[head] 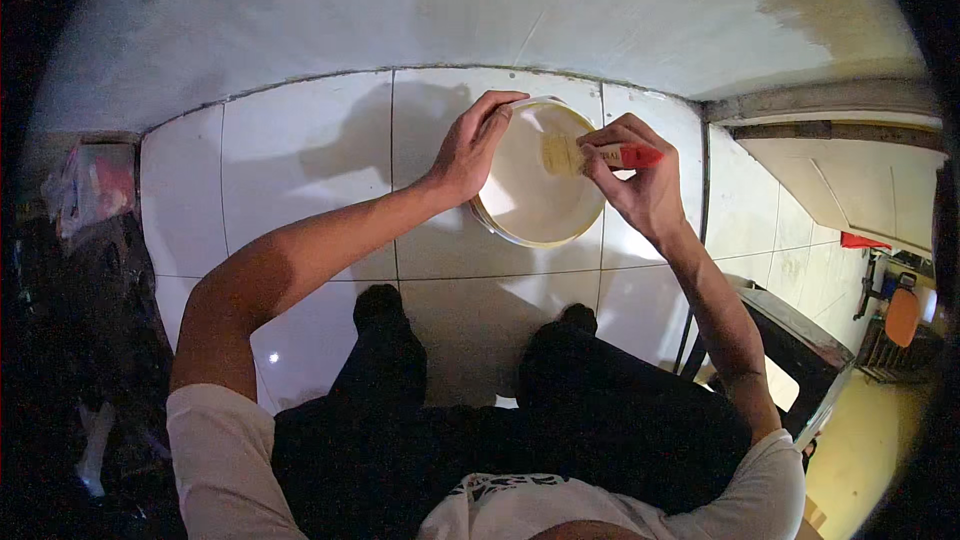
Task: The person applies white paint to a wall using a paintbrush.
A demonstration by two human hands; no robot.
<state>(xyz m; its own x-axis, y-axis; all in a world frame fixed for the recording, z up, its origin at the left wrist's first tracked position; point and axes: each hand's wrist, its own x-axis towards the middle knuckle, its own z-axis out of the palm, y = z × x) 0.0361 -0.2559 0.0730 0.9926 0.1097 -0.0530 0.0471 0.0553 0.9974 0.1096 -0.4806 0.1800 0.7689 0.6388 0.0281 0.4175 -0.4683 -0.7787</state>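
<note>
A round white bucket (538, 235) stands on the tiled floor in front of my feet, with a pale, cream-coloured inside. My left hand (474, 150) grips the bucket's left rim, thumb towards the inside and fingers around the outer wall. Above the bucket's right side, my right hand (637, 172) holds a paintbrush (641, 156) with a red-tipped handle that bears writing. The brush's pale yellow bristles (559, 155) point left over the bucket's opening. Whether they touch the inside or any liquid I cannot tell.
Beyond the bucket rises a grey-white wall (480, 7), with a brownish patch (840, 11) at upper right. A doorway with a whitish door (847, 172) is on the right, near a dark-framed piece of furniture (799, 337). Plastic-wrapped items (97, 187) sit at left.
</note>
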